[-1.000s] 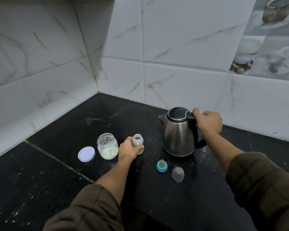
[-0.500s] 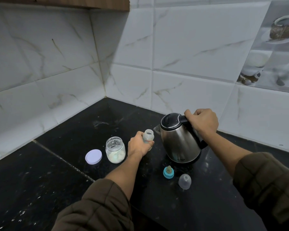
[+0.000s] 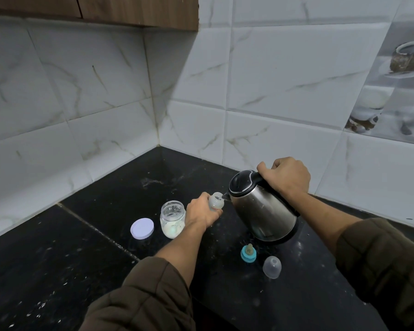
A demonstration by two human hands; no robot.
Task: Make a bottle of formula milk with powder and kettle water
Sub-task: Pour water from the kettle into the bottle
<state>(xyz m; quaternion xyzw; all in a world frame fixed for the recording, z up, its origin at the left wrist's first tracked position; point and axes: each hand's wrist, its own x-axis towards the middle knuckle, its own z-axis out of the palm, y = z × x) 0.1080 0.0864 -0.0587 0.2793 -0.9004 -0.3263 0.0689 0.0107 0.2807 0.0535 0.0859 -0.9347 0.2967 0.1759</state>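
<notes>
A black stone counter [image 3: 58, 271] runs into a corner of white marbled wall tiles [image 3: 81, 91]. Directions take the baby bottle as the clock's centre.

Farthest left, at eight o'clock, a round lilac lid [image 3: 142, 228] lies flat. Just right of it stands an open glass jar [image 3: 172, 219] with white powder in its bottom, close beside the left hand.

The left hand [image 3: 201, 212] grips the small clear baby bottle [image 3: 216, 200], fingers curled round its body, with the open mouth facing up.

At three o'clock, the right hand [image 3: 286, 176] is wrapped around the black handle of a steel kettle [image 3: 261, 206]. The kettle tilts left, its spout at the bottle's mouth. Whether water is running cannot be told.

At five o'clock, near the kettle's base, a teat in a teal ring [image 3: 248, 253] sits on the counter. A clear domed cap [image 3: 272, 267] lies to its right.
</notes>
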